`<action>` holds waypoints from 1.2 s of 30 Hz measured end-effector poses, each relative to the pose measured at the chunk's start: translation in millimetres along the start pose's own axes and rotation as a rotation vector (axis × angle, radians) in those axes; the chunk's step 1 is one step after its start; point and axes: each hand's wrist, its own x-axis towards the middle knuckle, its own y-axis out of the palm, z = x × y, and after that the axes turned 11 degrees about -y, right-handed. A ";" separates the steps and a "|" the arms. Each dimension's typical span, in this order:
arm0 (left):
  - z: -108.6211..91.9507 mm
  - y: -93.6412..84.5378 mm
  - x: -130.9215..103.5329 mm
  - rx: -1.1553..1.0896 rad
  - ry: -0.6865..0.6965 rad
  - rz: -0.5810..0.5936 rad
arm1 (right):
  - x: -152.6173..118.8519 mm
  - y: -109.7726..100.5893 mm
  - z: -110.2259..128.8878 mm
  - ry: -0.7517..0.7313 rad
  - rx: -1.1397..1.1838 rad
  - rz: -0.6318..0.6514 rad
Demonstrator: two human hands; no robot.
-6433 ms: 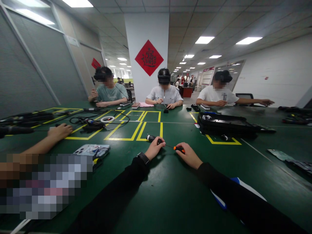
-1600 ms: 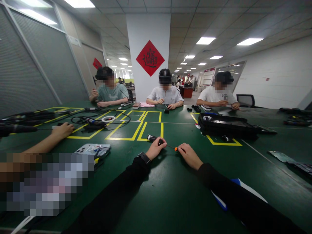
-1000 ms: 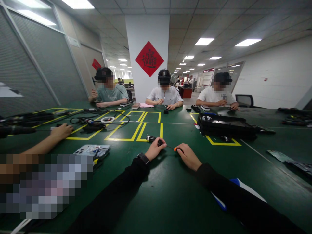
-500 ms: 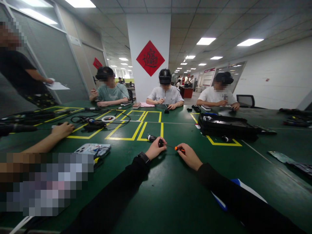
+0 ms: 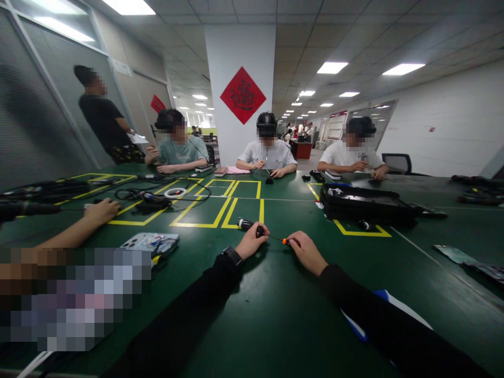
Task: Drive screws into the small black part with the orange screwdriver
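Over the dark green table, my left hand is closed on a small black part; its kind is unclear. Just beyond that hand lies a black cylinder with a pale end; whether it joins the black part I cannot tell. My right hand grips a screwdriver by its handle, with an orange collar showing. The thin shaft points left to the black part, and its tip is hidden at my left fingers.
A black open tray stands at the right, a short black cylinder before it. Black cables and a white ring lie at the left. A co-worker's hand rests nearby. A blue-and-white item lies under my right sleeve.
My right fingers have turned a little around the screwdriver handle, covering more of it. My left hand stays put. The standing person at the left has moved right, farther back.
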 end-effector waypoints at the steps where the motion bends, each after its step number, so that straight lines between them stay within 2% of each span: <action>1: -0.4 -0.1 -0.2 0.004 0.003 0.001 | 0.2 0.8 -0.6 -0.009 -0.009 0.006; 12: -0.6 0.7 -0.3 0.007 -0.035 -0.040 | -1.9 -0.4 0.6 -0.001 0.053 -0.004; 17: -1.2 -0.7 -1.2 0.007 -0.009 -0.010 | -1.3 0.8 1.9 0.030 0.062 0.037; 26: -3.2 -0.7 -0.6 -0.007 -0.021 0.005 | 0.7 3.9 -4.4 -0.031 -0.009 0.026; 32: -7.4 0.4 -4.0 0.040 -0.006 -0.020 | -2.0 0.3 1.4 -0.013 0.049 0.016; 36: -7.2 0.8 -3.5 0.069 -0.018 -0.089 | -1.6 -0.9 5.8 -0.004 0.089 0.025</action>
